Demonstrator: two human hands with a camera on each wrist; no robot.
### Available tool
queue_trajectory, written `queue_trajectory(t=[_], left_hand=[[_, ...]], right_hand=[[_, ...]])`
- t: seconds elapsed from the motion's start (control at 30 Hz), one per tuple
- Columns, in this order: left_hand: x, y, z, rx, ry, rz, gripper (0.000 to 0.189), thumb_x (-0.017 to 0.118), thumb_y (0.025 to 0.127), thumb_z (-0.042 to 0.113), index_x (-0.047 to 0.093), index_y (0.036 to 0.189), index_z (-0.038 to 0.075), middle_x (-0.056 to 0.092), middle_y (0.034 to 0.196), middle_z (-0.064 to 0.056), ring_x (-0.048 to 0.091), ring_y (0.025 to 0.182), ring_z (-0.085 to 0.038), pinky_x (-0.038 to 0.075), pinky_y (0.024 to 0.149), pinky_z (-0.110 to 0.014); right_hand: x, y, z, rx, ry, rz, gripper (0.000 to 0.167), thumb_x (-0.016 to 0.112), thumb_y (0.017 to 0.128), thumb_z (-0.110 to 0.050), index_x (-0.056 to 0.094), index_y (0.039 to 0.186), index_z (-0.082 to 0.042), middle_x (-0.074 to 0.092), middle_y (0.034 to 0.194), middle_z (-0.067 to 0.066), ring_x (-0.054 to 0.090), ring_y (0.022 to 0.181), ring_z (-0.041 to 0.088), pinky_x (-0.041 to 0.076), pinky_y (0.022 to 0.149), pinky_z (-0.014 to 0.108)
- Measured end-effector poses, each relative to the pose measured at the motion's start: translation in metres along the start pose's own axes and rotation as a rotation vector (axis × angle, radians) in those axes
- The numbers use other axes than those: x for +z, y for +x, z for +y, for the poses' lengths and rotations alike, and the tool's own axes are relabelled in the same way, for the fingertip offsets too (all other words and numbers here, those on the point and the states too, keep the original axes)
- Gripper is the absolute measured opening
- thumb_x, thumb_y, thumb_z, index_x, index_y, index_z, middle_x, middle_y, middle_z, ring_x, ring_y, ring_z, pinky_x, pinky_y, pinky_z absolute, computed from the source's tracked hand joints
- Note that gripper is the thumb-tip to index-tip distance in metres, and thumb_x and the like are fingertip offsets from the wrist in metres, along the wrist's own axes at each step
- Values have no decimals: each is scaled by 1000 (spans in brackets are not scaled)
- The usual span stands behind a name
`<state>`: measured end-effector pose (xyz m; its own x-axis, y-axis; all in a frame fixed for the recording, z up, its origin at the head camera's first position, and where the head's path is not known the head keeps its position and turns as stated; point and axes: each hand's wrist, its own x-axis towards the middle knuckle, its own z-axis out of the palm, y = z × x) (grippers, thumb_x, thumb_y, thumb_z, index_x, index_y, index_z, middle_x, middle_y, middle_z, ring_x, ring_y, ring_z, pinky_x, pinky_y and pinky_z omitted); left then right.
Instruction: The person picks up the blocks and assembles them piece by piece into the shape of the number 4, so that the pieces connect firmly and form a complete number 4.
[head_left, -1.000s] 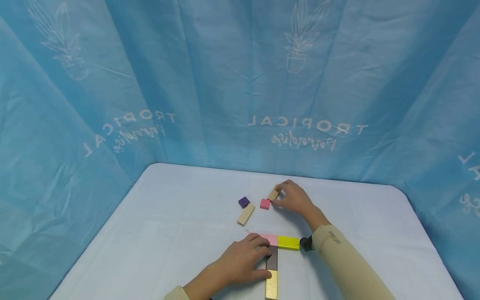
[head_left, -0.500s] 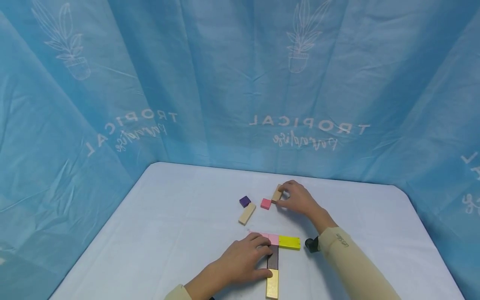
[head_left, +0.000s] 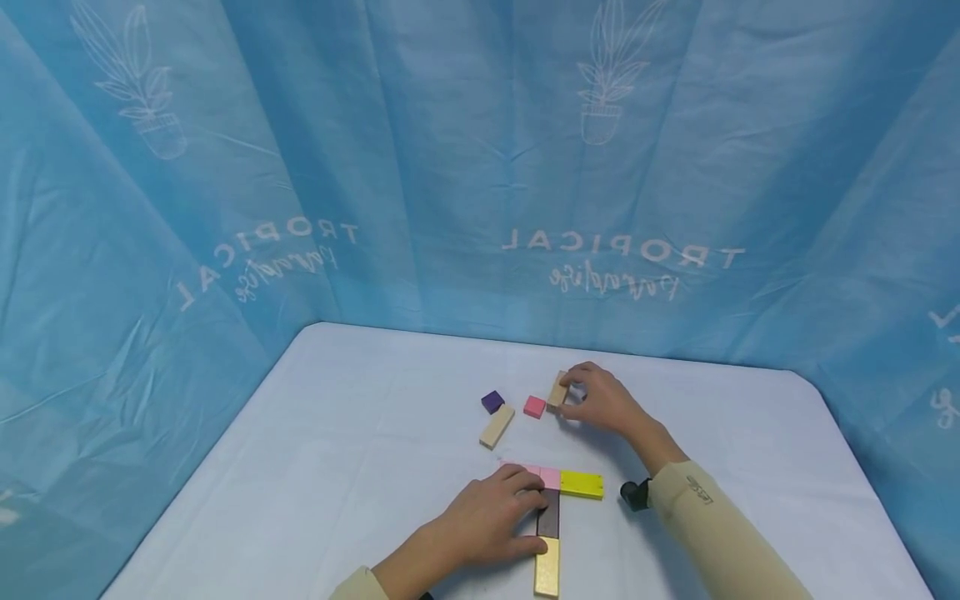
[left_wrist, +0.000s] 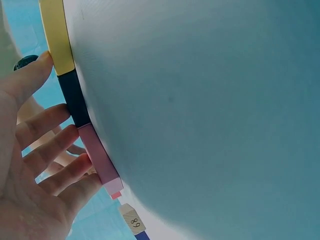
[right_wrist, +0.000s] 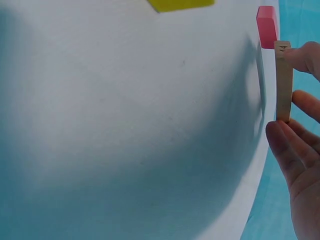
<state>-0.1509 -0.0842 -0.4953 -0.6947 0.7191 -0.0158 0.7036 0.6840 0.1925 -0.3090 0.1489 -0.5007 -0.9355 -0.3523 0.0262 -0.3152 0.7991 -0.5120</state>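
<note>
In the head view my right hand point(head_left: 609, 406) pinches a plain wooden block point(head_left: 557, 393) between thumb and fingertips. The right wrist view shows this block point(right_wrist: 284, 85) with a printed number near the thumb. A pinkish-red block point(head_left: 534, 406) lies just left of it. My left hand point(head_left: 480, 521) rests along a row of blocks with its fingers spread. Its thumb touches a gold block point(head_left: 547, 577); the other fingertips lie at a dark block point(head_left: 548, 521) and pink blocks point(head_left: 551, 478), partly hiding them. A bright yellow block point(head_left: 582, 485) extends right from the pink end.
A purple block point(head_left: 492, 402) lies against a second plain wooden block point(head_left: 497, 427) left of the pinkish-red one. All sit on a white-covered table point(head_left: 337, 467). Blue printed curtains point(head_left: 450, 167) hang behind the table and at its sides.
My right hand has shifted slightly right and nearer with the wooden block, widening its gap from the pinkish-red block. My left hand holds its position on the row.
</note>
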Motion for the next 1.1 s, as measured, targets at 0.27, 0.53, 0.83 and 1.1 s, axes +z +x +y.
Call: queue_trajectory(t=[0.27, 0.53, 0.83, 1.1], left_hand=[[1, 0, 0, 0, -5, 0, 49, 60, 84, 63, 63, 119, 30, 49, 129, 14, 40, 121, -8, 52, 74, -32], [1, 0, -1, 2, -4, 3, 49, 60, 84, 63, 63, 120, 30, 49, 129, 14, 40, 121, -8, 52, 74, -33], [1, 1, 0, -11, -3, -10, 51, 61, 84, 63, 63, 122, 29, 49, 131, 13, 40, 122, -8, 52, 77, -35], [-1, 0, 1, -6, -6, -2, 49, 60, 84, 63, 63, 120, 30, 49, 130, 14, 40, 122, -8, 52, 76, -34]], right_hand=[[1, -6, 1, -32, 10, -13, 42, 79, 75, -38, 69, 110, -18, 52, 132, 6, 52, 114, 26, 46, 93, 44], [4, -13, -1, -15, 41, -21, 40, 80, 75, -38, 70, 109, -21, 52, 132, 3, 55, 108, 22, 50, 88, 39], [9, -21, -2, -24, 47, -16, 36, 81, 75, -37, 70, 107, -24, 53, 130, 1, 56, 104, 20, 51, 85, 36], [10, -29, -10, -64, 54, -29, 37, 81, 75, -37, 70, 108, -25, 53, 130, -2, 57, 101, 16, 51, 85, 32]])
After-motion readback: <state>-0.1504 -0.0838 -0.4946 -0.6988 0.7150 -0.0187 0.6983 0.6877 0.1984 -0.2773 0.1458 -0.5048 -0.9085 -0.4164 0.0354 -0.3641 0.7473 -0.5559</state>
